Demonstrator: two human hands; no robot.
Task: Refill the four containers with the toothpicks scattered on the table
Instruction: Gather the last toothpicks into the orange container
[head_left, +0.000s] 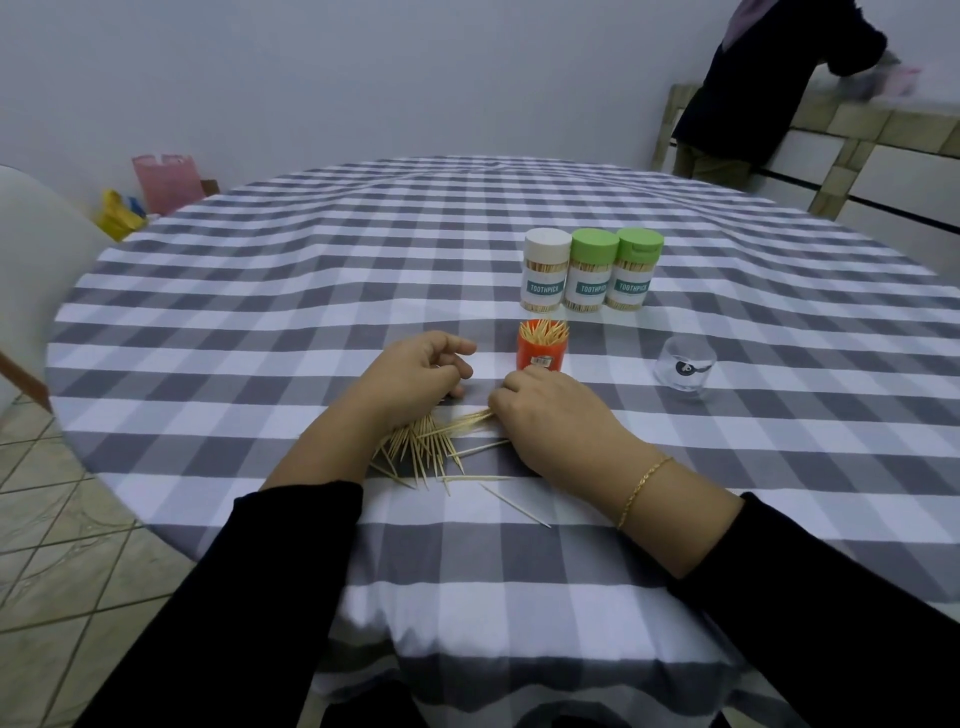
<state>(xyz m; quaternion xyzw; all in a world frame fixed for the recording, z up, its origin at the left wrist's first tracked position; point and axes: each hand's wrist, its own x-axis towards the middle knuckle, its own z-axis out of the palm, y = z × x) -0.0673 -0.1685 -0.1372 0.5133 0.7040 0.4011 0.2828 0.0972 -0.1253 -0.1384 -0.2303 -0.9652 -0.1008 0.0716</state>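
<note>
Low in the frame two black sleeves reach in over the checked table (260, 291). Just above them, at the centre, lies the loose heap of toothpicks (421, 447), fanned out on the cloth between the two wrists, with one stray toothpick (514, 505) lying apart, lower right of the heap. The right hand (556, 415), a thin gold bracelet (641, 491) at its wrist, has its fingers curled down and pinches a small bundle whose tips poke out to the left. The left hand (415, 369) is curled too, knuckles up; I think it holds a few sticks, but its palm is turned away and I cannot tell for sure.

Just beyond the right hand stands the orange container (542, 348), open and bristling with sticks, already near full by the look of it. To its right, well apart, sits a clear lid (687, 370), which I take to be its cap.

The risk from here is plain: the orange container is light, narrow and close to the knuckles, so a careless lift could tip it and spill the lot. A crooked bundle could also jam on the packed tips and scatter.

Further back, three capped containers stand in a row touching: one with a white lid (545, 270) and two with green lids (594, 273) (636, 269). So four containers, one loose cap, one heap.

In the upper right corner another person (769, 78) leans at a tiled counter (857, 130).
</note>
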